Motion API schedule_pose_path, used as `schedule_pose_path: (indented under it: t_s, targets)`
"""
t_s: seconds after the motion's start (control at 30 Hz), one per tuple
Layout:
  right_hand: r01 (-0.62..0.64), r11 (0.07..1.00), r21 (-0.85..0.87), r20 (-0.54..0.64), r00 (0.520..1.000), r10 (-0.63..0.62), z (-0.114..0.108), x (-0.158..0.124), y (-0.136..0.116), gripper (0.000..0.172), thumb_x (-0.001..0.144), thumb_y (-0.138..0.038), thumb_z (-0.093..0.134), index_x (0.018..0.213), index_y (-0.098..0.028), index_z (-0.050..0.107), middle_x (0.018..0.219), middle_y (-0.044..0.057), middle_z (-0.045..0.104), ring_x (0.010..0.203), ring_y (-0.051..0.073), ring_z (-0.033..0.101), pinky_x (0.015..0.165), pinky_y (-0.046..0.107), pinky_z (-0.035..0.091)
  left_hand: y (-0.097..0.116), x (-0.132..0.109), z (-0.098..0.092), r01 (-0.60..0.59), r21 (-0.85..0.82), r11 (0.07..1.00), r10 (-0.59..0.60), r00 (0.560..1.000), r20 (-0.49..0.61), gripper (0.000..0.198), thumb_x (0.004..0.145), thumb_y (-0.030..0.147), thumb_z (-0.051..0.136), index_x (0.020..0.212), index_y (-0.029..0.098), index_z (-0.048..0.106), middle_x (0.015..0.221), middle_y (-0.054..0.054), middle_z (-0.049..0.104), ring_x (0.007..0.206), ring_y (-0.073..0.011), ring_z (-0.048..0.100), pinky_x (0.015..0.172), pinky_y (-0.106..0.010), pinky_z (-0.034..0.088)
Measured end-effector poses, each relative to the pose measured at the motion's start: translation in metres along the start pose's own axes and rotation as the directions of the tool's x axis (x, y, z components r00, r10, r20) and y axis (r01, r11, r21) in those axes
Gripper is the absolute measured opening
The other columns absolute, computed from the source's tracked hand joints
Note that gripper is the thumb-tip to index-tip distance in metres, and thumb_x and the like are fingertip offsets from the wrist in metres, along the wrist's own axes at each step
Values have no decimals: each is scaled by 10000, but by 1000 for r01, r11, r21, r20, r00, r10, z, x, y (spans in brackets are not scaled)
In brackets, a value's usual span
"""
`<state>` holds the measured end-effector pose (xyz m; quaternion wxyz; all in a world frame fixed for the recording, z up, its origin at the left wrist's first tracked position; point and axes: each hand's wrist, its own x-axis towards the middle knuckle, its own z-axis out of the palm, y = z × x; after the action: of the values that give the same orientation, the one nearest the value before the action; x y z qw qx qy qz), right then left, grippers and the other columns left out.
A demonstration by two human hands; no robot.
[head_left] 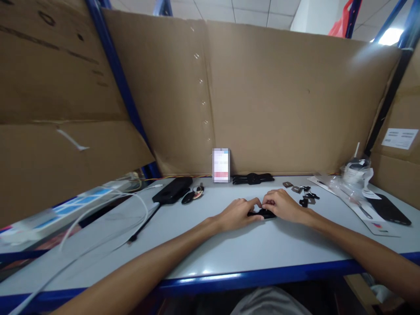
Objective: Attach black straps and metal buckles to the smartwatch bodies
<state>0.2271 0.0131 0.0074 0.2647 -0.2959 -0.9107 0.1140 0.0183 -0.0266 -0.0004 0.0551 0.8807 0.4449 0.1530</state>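
My left hand (pixel 236 214) holds the left end of a small black flat object (pixel 268 214) on the table, thumb in front and bent forefinger behind. What kind of object it is, I cannot tell, as my fingers cover much of it. Over its right part my right hand (pixel 285 205) is closed, fingertips pinched together against its top; whatever they pinch is hidden. Just right of that hand lie several small black pieces (pixel 303 203) and brownish-grey square pieces (pixel 296 189).
A phone (pixel 221 165) with a lit screen leans on the cardboard back wall (pixel 262 96). Beside it lie black straps (pixel 253 178). Further left are a black box (pixel 173 190), keys (pixel 188 197) and white cables (pixel 144 210). A dark phone (pixel 390 209) and plastic packaging (pixel 357 197) lie right.
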Motion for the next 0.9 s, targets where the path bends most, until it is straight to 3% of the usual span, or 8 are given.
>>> schedule_pose_path:
  t_s: [0.17, 0.3, 0.63, 0.77, 0.9]
  targets:
    - [-177, 976, 127, -10, 984, 180, 1, 2, -5, 131, 777, -38, 644, 749, -152, 702, 613, -26, 638, 579, 104, 549, 581, 216, 347, 3, 0, -1, 16, 1, 1000, -16, 1000, 12, 354, 928, 498, 572, 1127, 206, 596, 637, 39, 608, 576, -162, 528, 565, -244, 261]
    - [-231, 972, 50, -1, 973, 232, -5, 1, -6, 107, 786, -87, 660, 699, -147, 679, 604, -12, 629, 576, 107, 531, 567, 219, 321, 2, 0, -1, 13, -21, 1000, -13, 1000, 10, 350, 923, 483, 590, 1137, 206, 594, 620, 51, 580, 559, -147, 491, 566, -236, 254]
    - [-119, 952, -282, 75, 987, 146, -15, -10, -11, 207, 920, -241, 595, 761, -171, 707, 693, 46, 674, 620, 137, 522, 563, 269, 221, 0, -1, 0, 3, -49, 999, -3, 1000, 4, 379, 924, 515, 573, 1140, 205, 588, 623, 54, 575, 545, -136, 473, 561, -235, 263]
    - [-110, 958, -264, 71, 989, 133, -17, -10, -15, 176, 933, -229, 566, 874, -188, 728, 734, 41, 694, 666, 149, 561, 584, 262, 253, 0, -1, 0, 2, -51, 999, -2, 1000, 1, 372, 927, 512, 563, 1139, 208, 590, 652, 45, 591, 556, -138, 483, 563, -235, 266]
    - [-20, 981, -195, 93, 995, 39, -19, -11, -14, 107, 882, -220, 641, 929, -202, 735, 823, 35, 720, 758, 159, 598, 645, 248, 321, 0, -1, 0, 17, -67, 998, -17, 1000, 8, 361, 915, 503, 578, 1120, 207, 600, 650, 48, 584, 552, -132, 462, 558, -231, 255]
